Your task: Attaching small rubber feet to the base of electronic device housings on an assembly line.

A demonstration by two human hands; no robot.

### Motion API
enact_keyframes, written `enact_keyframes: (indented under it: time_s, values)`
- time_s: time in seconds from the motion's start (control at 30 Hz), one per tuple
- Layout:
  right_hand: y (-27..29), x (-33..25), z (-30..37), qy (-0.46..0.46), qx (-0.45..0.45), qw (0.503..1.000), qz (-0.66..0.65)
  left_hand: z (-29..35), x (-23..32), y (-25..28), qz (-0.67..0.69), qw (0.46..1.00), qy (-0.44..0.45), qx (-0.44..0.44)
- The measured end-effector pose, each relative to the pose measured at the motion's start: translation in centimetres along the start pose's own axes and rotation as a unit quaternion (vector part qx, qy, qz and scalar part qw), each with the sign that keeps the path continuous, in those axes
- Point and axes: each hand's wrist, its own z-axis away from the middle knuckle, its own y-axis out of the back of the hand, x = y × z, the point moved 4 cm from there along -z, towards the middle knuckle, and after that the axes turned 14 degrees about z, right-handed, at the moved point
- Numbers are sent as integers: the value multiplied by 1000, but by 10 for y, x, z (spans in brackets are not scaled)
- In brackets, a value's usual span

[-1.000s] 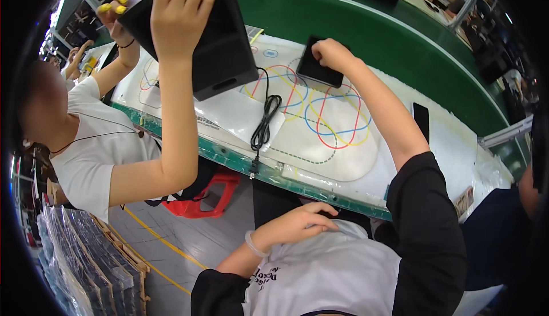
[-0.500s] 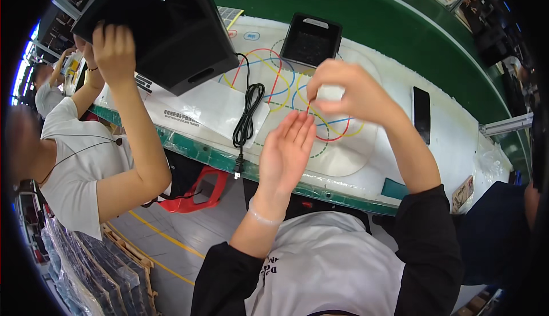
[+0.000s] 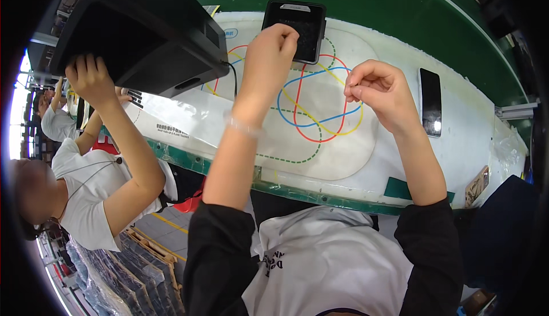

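Note:
My left hand (image 3: 271,59) hovers at the near left edge of a small black bin (image 3: 322,30), its fingers curled inward and their tips partly hidden. Dark contents lie in the bin, too small to make out. Over the right part of a pale mat (image 3: 349,159), my right hand (image 3: 377,90) is closed in a pinch of thumb and fingers. Whatever sits in that pinch is too small to name. Red, blue and yellow loops and a dashed green line are printed on the mat between and below my hands.
At left a co-worker's hand (image 3: 88,82) holds up a large black box-like housing (image 3: 189,59), tilted over the table. Its black cord (image 3: 235,76) passes behind my left forearm. A phone (image 3: 430,104) lies at right, a green piece (image 3: 397,188) near the front edge.
My left hand has gone from palm-up beside the right one to curled at the bin. My right hand has shifted right, still pinching. The co-worker's housing has tilted, and the coiled cord is mostly out of sight.

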Motion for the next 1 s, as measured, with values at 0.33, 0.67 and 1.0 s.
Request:
enact_keyframes:
  time_s: [0.33, 0.67, 1.0]
  values:
    - [13, 39, -7, -74, 50, 989, -117, -56, -69, -19, -376, 915, -98, -107]
    - [-16, 32, -52, 4, 48, 995, -88, 3, -35, 14, 173, 982, 57, 45]
    - [-70, -26, -31, 7, -197, 899, -391, 128, -50, 37, 755, 592, 280, 44]
